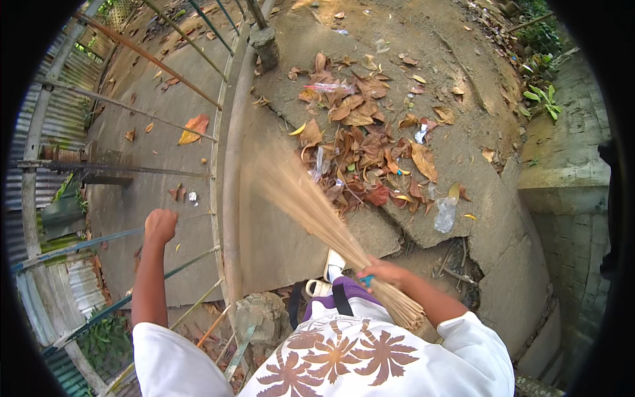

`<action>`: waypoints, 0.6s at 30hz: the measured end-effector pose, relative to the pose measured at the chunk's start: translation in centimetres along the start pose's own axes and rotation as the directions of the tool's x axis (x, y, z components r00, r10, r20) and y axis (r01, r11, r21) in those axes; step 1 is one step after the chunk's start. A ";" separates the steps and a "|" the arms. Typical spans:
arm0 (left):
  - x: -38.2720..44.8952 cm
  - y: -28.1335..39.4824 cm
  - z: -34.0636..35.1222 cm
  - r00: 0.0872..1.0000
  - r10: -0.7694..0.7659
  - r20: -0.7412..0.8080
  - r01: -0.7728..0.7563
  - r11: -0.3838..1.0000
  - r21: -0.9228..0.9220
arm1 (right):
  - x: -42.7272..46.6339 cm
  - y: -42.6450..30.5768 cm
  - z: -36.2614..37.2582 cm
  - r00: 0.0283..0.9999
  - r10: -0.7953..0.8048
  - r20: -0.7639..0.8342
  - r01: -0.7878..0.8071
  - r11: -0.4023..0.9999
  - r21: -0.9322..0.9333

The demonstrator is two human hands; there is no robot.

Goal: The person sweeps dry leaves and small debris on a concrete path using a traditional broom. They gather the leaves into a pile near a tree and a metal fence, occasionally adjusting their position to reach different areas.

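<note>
My right hand [384,272] is wrapped around the bound handle of a stick broom [327,218], at a blue tie. Its bristles fan out up and to the left, blurred at the tips, over the concrete beside the railing. Right of the bristles lies a heap of dry brown leaves [367,144] mixed with plastic scraps. My left hand [161,226] is closed in a fist on a blue bar [99,243] of the metal railing, its fingers partly hidden from above.
A long pipe rail [232,173] runs up the left of the path. Broken concrete slabs [436,218] leave a hole near my feet. A clear plastic bag [445,214] lies at the heap's edge. At right, a concrete block wall [565,198] borders a drop.
</note>
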State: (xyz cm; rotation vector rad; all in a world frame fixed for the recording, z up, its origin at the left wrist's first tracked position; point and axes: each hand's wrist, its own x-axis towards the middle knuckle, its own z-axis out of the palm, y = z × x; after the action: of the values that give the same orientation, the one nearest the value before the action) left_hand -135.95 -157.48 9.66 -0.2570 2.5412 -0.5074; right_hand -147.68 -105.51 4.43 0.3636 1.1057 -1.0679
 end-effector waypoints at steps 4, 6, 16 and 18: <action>0.5 0.2 -0.2 1.000 0.002 0.017 -0.001 0.999 -0.032 | 1.1 3.6 -2.4 0.992 0.107 -0.062 -0.121 0.943 -0.309; 0.5 -0.2 -0.4 1.000 -0.021 0.017 0.021 0.999 -0.040 | -1.1 2.8 -7.9 0.966 0.042 -0.255 -0.137 0.921 -0.364; 0.2 0.3 -1.1 0.998 -0.026 0.053 0.027 0.999 -0.017 | -8.8 -1.6 -3.3 0.786 -0.371 -0.495 0.277 0.927 -0.255; 0.1 0.3 -1.0 0.998 -0.023 0.057 0.024 1.000 -0.010 | -7.9 -0.7 -1.8 0.906 -0.231 -0.356 0.183 0.970 -0.163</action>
State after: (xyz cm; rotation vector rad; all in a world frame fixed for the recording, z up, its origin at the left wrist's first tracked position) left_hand -136.63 -156.92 10.31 -0.3013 2.4891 -0.4886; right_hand -149.58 -100.49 10.55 0.3625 1.5742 -1.1361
